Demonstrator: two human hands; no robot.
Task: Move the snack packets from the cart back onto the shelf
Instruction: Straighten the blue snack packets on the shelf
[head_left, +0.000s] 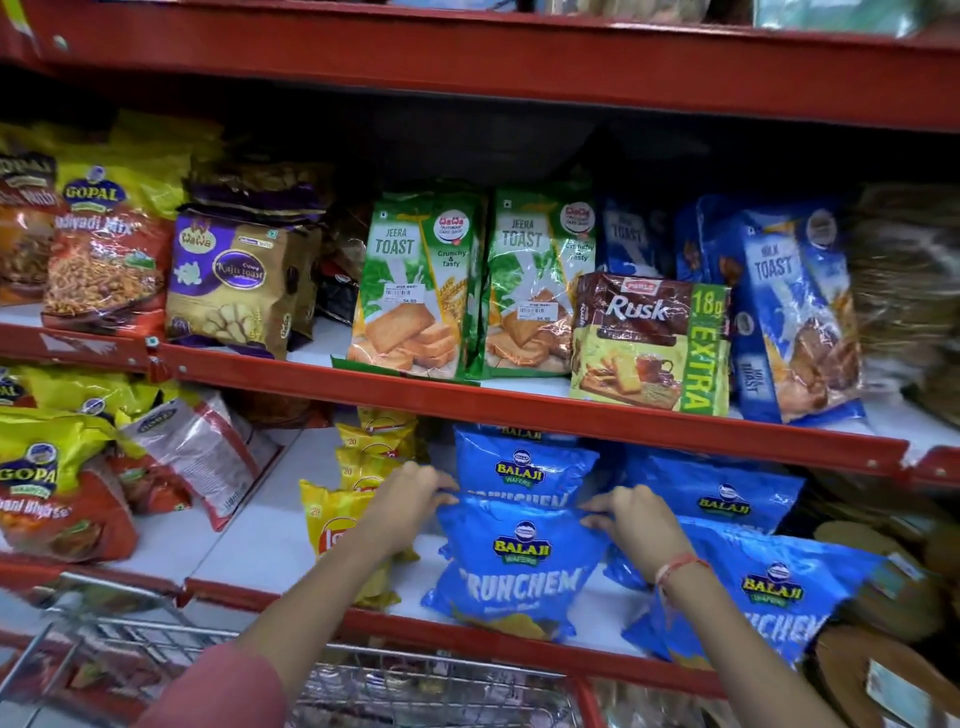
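Note:
A blue Balaji Crunchem packet stands upright at the front of the lower shelf. My left hand pinches its top left corner and my right hand pinches its top right corner. Another blue Balaji packet stands right behind it. Two more blue Balaji packets lean to its right. The wire cart is at the bottom left, below the shelf edge; what it holds is blurred.
Yellow chip packets stand just left of my left hand. Gopal snack bags fill the lower shelf's left end. The shelf above carries toast packets and a Rusk pack. Round brown packs sit at the right.

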